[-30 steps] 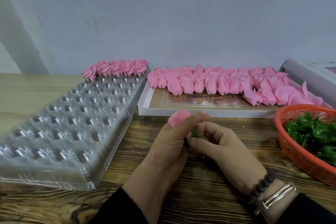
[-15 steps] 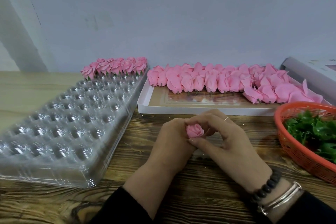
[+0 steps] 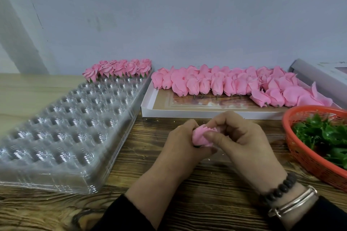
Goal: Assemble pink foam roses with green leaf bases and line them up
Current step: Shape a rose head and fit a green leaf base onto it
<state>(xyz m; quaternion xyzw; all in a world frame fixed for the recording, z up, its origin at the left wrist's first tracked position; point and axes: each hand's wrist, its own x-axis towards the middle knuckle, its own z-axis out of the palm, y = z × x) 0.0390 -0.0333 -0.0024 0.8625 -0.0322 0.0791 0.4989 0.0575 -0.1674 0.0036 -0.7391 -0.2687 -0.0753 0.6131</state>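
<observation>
Now I see the pink rose (image 3: 201,136) between both hands, above the wooden table (image 3: 206,184). My left hand (image 3: 180,146) curls around it from the left, and the right hand (image 3: 242,137) pinches its petals with thumb and curled fingers. Under the rose a small dark part shows, but I cannot tell if it is a leaf base. The left fingers are hidden behind the rose. The orange basket (image 3: 308,163) of green leaves (image 3: 326,135) is cut off at the right edge.

Left hand (image 3: 180,142) and right hand (image 3: 242,137) meet at centre, fingers curled in grip.
</observation>
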